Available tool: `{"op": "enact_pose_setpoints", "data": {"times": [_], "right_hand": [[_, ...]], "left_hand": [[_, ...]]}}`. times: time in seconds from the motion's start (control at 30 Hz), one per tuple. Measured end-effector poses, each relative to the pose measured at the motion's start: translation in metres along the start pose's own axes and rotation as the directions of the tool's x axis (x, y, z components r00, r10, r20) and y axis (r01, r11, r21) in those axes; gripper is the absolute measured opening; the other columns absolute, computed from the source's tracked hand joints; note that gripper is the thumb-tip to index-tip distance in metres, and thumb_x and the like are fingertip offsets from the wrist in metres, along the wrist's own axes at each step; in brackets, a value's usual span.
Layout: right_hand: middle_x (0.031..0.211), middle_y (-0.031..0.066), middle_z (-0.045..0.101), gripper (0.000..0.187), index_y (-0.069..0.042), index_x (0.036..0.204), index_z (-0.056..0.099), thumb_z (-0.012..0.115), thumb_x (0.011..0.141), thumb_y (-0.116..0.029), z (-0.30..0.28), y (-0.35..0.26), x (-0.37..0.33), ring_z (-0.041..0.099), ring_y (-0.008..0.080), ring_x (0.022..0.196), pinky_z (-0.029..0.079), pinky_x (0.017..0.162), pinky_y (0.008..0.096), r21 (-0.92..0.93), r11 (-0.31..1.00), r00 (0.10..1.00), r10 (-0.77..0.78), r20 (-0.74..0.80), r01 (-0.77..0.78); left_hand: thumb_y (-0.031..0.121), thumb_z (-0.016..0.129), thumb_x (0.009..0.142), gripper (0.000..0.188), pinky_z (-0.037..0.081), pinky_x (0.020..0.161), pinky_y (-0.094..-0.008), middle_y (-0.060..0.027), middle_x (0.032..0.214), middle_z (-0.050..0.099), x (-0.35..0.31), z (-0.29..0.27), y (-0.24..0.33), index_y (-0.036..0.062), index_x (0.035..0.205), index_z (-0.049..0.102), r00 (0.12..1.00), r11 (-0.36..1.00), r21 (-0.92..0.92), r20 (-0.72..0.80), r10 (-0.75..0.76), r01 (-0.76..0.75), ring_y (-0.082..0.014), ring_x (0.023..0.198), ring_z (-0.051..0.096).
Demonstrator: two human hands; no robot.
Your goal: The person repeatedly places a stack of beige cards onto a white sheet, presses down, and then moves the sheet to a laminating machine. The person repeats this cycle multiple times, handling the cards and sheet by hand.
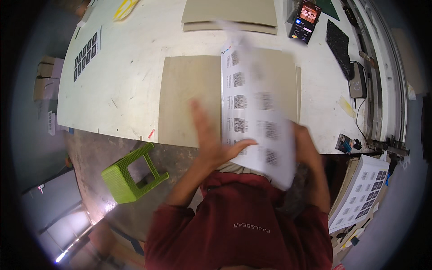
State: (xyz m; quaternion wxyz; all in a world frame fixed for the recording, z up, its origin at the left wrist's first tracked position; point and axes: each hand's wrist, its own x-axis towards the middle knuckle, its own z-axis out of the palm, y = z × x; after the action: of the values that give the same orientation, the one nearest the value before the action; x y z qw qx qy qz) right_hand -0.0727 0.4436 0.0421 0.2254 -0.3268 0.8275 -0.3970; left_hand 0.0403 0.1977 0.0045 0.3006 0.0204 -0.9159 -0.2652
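A white printed sheet (252,112) with rows of black square codes stands partly lifted over the table's near edge, its right side bent and blurred by motion. My right hand (303,141) is curled at the sheet's right edge, with the fingertips partly hidden by the paper. At its lower left, my left hand (211,144) has its fingers spread and smeared. The left thumb lies over the lower part of the sheet. Beneath is a grey-brown cardboard panel (189,90), showing on the left. Another board (290,67) shows behind the sheet's right side.
More boards (229,15) are stacked at the far edge. A phone (306,20) with a lit screen stands at the far right, near a black digital device (357,81) and a metal rail (391,90). Printed sheets (360,191) lie lower right. A green stool (121,177) stands left.
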Motion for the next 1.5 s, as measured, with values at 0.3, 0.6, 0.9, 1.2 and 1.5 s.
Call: {"op": "enact_pose_setpoints", "data": {"times": [0.3,0.6,0.9,1.2,1.5], "right_hand": [[0.150,0.0247,0.045,0.065,0.005,0.146,0.042,0.069,0.094,-0.023,-0.014,-0.049,0.051,0.042,0.0406,0.141,0.031,0.119,0.0504,-0.153,0.949,0.960,-0.267,0.084,0.277],[0.163,0.0160,0.029,0.073,-0.004,0.153,0.038,0.045,0.101,-0.054,0.025,0.035,0.185,0.021,0.0319,0.153,0.010,0.123,0.0577,-0.676,0.705,0.935,-0.349,-0.063,0.217],[0.162,0.0187,0.030,0.083,-0.003,0.151,0.041,0.054,0.094,-0.061,0.010,0.049,0.099,0.022,0.0323,0.153,0.010,0.120,0.0648,-0.617,0.718,0.946,-0.270,0.178,0.321],[0.164,0.0205,0.025,0.082,-0.004,0.150,0.043,0.055,0.093,-0.062,0.033,0.038,0.002,0.018,0.0427,0.152,0.013,0.110,0.0791,-0.621,0.783,0.992,-0.104,-0.074,0.036],[0.153,0.0288,0.041,0.066,0.006,0.149,0.039,0.059,0.101,-0.033,-0.043,0.029,-0.242,0.032,0.0410,0.147,0.021,0.121,0.0508,-0.220,0.568,0.440,0.285,-0.851,-0.793]], "left_hand": [[0.074,0.059,0.084,0.121,0.013,0.119,-0.0640,-0.0432,0.156,0.015,0.023,0.037,-0.009,-0.0217,0.148,0.020,0.833,0.998,0.043,0.553,0.008,-0.038,-0.0557,0.149,0.011],[0.065,0.060,0.087,0.113,0.014,0.120,-0.0601,-0.0376,0.159,0.016,0.021,0.036,-0.007,-0.0163,0.152,0.018,0.860,0.999,0.032,0.508,-0.036,0.022,-0.0534,0.149,0.014],[0.075,0.047,0.088,0.117,0.011,0.120,-0.0618,-0.0400,0.159,0.011,0.018,0.031,-0.012,-0.0169,0.152,0.015,0.832,1.000,-0.008,0.555,0.012,-0.010,-0.0538,0.150,0.011],[0.063,0.062,0.087,0.112,0.008,0.119,-0.0636,-0.0390,0.160,0.010,0.021,0.040,-0.007,-0.0144,0.153,0.014,0.826,0.994,0.105,0.559,-0.071,0.014,-0.0527,0.151,0.008],[0.055,0.037,0.104,0.084,0.005,0.124,-0.0500,-0.0280,0.164,0.015,0.007,0.032,-0.044,-0.0085,0.156,0.019,0.887,0.807,-0.469,0.440,-0.139,0.359,-0.0424,0.154,0.002]]}}
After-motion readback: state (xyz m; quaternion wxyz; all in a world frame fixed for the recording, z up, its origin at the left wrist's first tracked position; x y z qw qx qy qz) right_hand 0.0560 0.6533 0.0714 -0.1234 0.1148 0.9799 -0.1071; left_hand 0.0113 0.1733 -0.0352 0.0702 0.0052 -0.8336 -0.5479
